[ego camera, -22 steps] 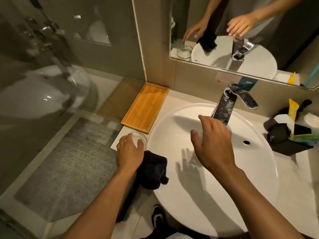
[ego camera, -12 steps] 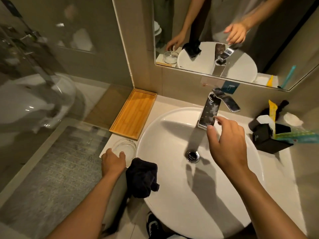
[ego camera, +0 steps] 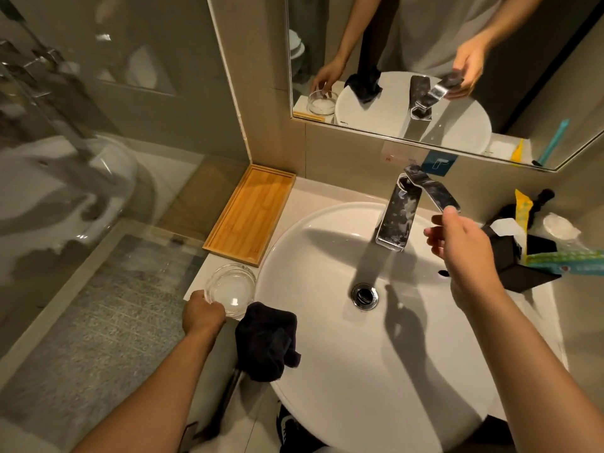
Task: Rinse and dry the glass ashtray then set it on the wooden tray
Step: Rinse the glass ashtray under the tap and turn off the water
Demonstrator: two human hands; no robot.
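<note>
The clear glass ashtray [ego camera: 230, 287] sits on the white counter left of the basin. My left hand [ego camera: 203, 314] grips its near rim. Just beyond it lies the wooden tray [ego camera: 251, 213], nothing on it. A dark cloth [ego camera: 266, 341] hangs over the basin's left rim, beside my left hand. My right hand [ego camera: 459, 242] is raised by the chrome tap [ego camera: 396, 217], its fingertips at the end of the tap's lever [ego camera: 432, 190]. No water runs from the spout.
The white basin [ego camera: 327, 361] with its drain [ego camera: 364, 295] fills the middle. A black holder with toiletries [ego camera: 519, 256] stands at the right. A mirror [ego camera: 425, 60] covers the wall behind. A glass shower partition [ego camera: 81, 158] borders the counter's left edge.
My right hand rose from over the basin to the tap's lever. My left hand slid back from on top of the ashtray to its near rim.
</note>
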